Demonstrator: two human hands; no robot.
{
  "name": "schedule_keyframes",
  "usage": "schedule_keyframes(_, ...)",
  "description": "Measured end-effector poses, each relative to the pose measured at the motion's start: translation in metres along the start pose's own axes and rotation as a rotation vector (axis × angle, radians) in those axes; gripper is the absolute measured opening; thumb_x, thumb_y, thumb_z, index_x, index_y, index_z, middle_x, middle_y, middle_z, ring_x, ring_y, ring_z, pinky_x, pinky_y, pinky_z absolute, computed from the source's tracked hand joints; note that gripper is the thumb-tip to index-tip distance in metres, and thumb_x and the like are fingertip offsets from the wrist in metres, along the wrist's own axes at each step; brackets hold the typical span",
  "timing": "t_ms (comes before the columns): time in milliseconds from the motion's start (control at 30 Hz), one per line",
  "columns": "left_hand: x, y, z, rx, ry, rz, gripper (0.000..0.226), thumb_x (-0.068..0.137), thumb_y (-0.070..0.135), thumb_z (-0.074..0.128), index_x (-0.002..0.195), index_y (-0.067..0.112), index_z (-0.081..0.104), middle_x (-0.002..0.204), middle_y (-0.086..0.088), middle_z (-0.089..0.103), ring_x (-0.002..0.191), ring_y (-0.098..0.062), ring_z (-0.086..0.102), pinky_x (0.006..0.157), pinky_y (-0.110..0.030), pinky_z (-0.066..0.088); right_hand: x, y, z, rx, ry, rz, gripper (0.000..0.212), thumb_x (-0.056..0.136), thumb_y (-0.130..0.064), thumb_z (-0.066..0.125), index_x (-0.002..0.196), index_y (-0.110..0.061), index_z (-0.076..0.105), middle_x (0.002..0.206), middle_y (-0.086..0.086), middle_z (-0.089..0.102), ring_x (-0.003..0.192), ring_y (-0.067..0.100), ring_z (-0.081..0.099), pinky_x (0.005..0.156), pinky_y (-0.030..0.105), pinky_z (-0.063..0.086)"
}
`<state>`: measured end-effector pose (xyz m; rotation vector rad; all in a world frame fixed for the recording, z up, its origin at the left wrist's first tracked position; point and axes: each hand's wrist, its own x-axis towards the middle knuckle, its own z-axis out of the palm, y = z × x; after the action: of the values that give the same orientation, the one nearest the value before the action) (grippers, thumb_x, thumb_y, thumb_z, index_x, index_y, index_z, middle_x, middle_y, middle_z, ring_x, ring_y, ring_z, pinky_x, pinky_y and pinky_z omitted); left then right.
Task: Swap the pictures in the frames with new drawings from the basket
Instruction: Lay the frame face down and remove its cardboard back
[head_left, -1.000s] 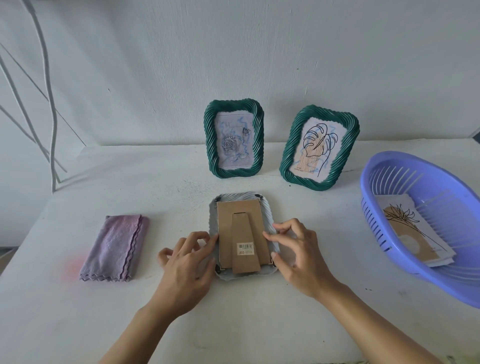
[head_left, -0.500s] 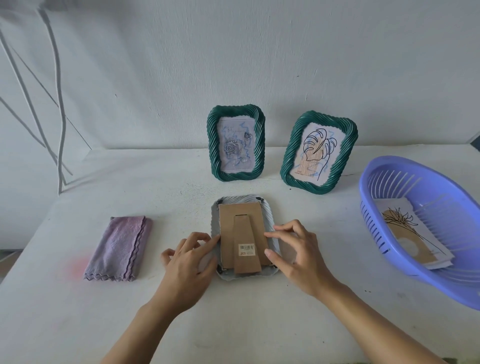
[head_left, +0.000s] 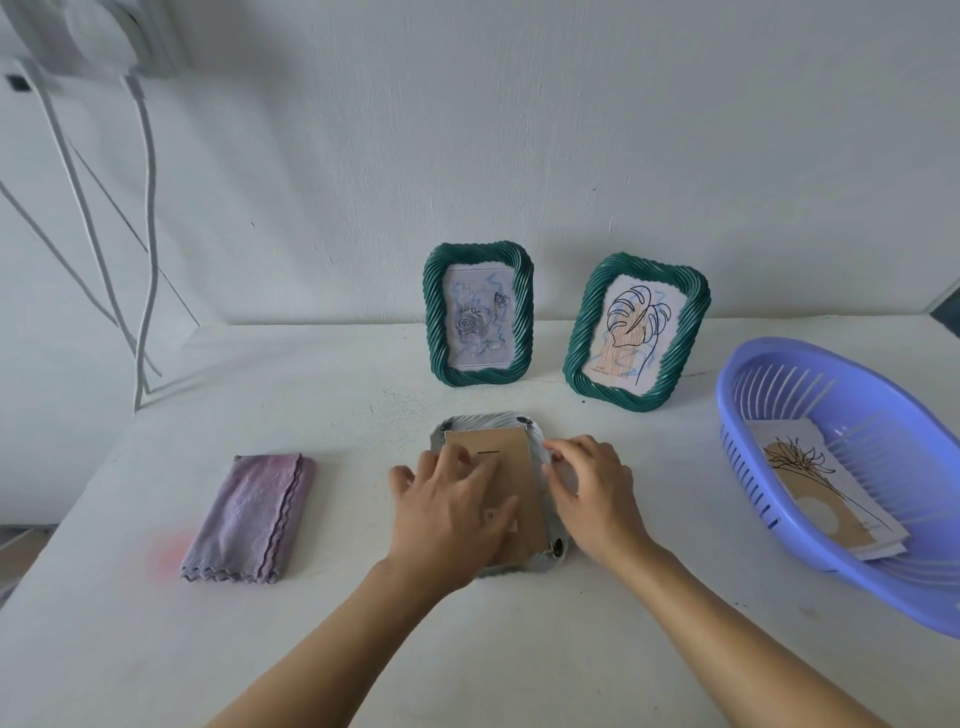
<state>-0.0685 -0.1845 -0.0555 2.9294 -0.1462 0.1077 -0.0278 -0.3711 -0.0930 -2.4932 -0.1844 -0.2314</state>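
Head view, nearest first: two bare forearms reach forward over the white surface (head_left: 519, 649). Between them a pale grey picture frame (head_left: 488, 419) lies face down with its brown cardboard backing (head_left: 511, 449) up. Its long axis runs straight away from the person.

The left hand (head_left: 452, 509) lies on the backing with fingers spread and fairly straight. It presses the backing down and grasps nothing.

The right hand (head_left: 592, 493) sits at the frame's right edge, its fingers bent down onto the rim. I cannot tell whether they pinch the rim or only rest on it.

Two dark turn clips show on that side, one at the near right corner (head_left: 558, 545) and one at the far right corner (head_left: 527, 420). The right hand is nearer both. I judge the backing is about to be freed, so the clips must clear its edge while the left hand holds the frame down.

A folded purple cloth (head_left: 249, 519) lies well to the left. The lilac basket (head_left: 748, 457) sits to the right and holds the new drawings (head_left: 810, 493). The right hand is the nearer one to it.

Farther back, two green frames stand upright near the wall. The left one (head_left: 434, 312) holds a rose picture and the right one (head_left: 582, 343) a leaf drawing.
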Motion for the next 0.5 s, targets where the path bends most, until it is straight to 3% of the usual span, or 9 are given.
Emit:
schedule_keyframes(100,0.010,0.011,0.003,0.041,-0.001,-0.024,0.043,0.083,0.068,0.038,0.105,0.035,0.056,0.109,0.002,0.049,0.101,-0.023,0.051,0.076,-0.039,0.019,-0.003,0.004,0.006,0.001,0.037,-0.007,0.023,0.090,-0.023,0.063,0.113,-0.022,0.067,0.105,-0.006,0.065,0.100,0.026,0.058,0.080,0.041,0.042)
schedule_keyframes(300,0.028,0.020,-0.003,-0.026,-0.079,-0.107,0.039,0.084,0.055,0.043,0.114,0.030,0.050,0.100,-0.005,0.050,0.101,-0.026,0.051,0.082,-0.041,0.025,-0.004,0.003,0.007,0.034,0.055,0.014,0.032,0.087,-0.030,0.053,0.116,-0.027,0.066,0.108,-0.013,0.065,0.102,0.019,0.056,0.082,0.038,0.039)
schedule_keyframes(500,0.036,0.023,-0.015,-0.137,-0.097,-0.177,0.038,0.084,0.058,0.045,0.105,0.029,0.059,0.095,-0.001,0.053,0.099,-0.022,0.053,0.082,-0.040,0.025,-0.003,0.005,0.007,0.032,0.018,-0.001,0.034,0.093,-0.033,0.048,0.124,-0.035,0.063,0.110,-0.015,0.060,0.104,0.014,0.052,0.081,0.034,0.034)
